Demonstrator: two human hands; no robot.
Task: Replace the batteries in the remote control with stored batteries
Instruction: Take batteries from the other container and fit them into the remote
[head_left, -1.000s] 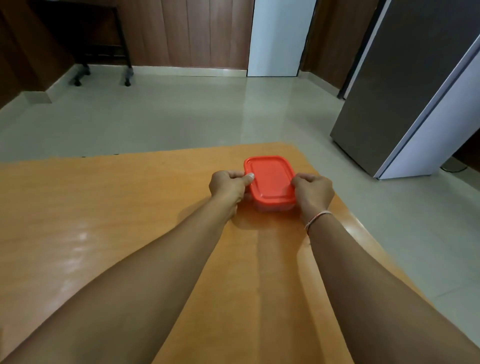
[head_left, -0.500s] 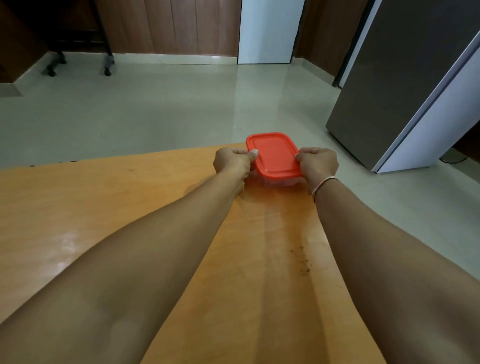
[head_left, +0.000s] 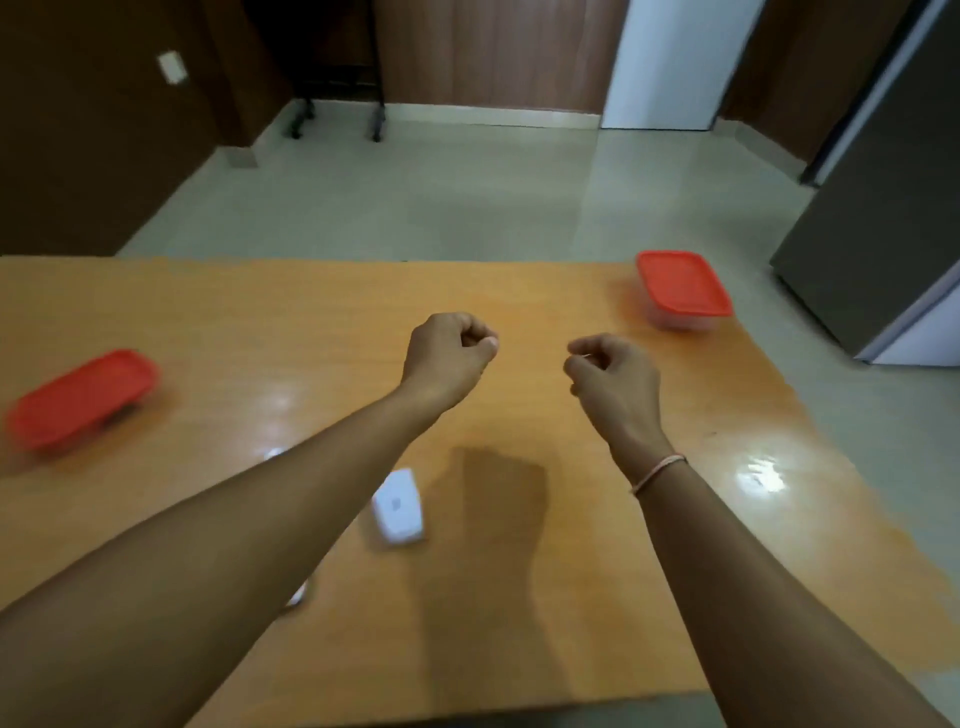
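Hovering above the middle of the orange wooden desk (head_left: 519, 597), both hands are raised clear of the surface and hold nothing that can be seen. The left hand (head_left: 449, 358) is curled into a loose fist, its fingers (head_left: 480, 338) folded in toward the palm with the thumb tip against them. The right hand (head_left: 613, 379) sits just to its right, apart from it, with its fingers (head_left: 584, 358) likewise curled tight and narrow; a thin pale bracelet (head_left: 660, 473) circles that wrist. Below the left forearm lies the white remote control (head_left: 399, 506), flat on the desk and partly hidden by the arm, blurred so that its details cannot be made out. A small pale object (head_left: 298, 595) peeks out from under the same forearm, nearer the front edge; what it is cannot be told. At the far right corner of the desk stands a clear box with a red lid (head_left: 680, 283), closed, well apart from both hands. A second red-lidded box (head_left: 83, 397) rests near the left edge, smeared by motion blur. Beyond the desk are a pale tiled floor (head_left: 441, 197), dark wood walls and a grey cabinet (head_left: 878, 218) on the right.
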